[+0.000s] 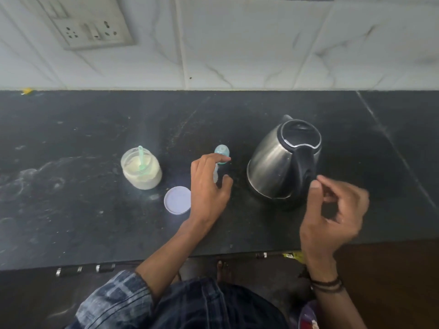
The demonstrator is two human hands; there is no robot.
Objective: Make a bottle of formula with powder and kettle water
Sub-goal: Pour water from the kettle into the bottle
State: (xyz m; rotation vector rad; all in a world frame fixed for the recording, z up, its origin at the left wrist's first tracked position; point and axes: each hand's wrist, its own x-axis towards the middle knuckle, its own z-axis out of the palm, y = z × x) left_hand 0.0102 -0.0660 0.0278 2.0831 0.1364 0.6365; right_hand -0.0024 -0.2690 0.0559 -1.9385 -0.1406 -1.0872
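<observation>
Baby bottle (222,151) is standing upright roughly mid-counter, between the jar of powder (140,169) on the left and the kettle (282,160) on the right. From my remote feed I only get its teal top and a sliver of clear body, because my left hand (209,186) is wrapped round it, index finger across the far side and thumb on the right.

My right hand (332,210) is up just near the kettle's black handle with the fingers curled in. It's motion-blurred, so I honestly can't tell if the thumb is touching the handle or if the hand has any grasp at all.

The kettle is steel with a black top that's down, handle pointing toward me, and it stands on the dark stone counter (71,210). The jar is open, with a green scoop (141,157) stuck in the pale powder. Its round white lid (177,200) lies flat just near of the jar, right beside my left wrist.

Far side is a marble-look tiled wall (261,43) with a switch plate (92,24) at the upper left. Dark threads (326,284) are tied round my right wrist.
</observation>
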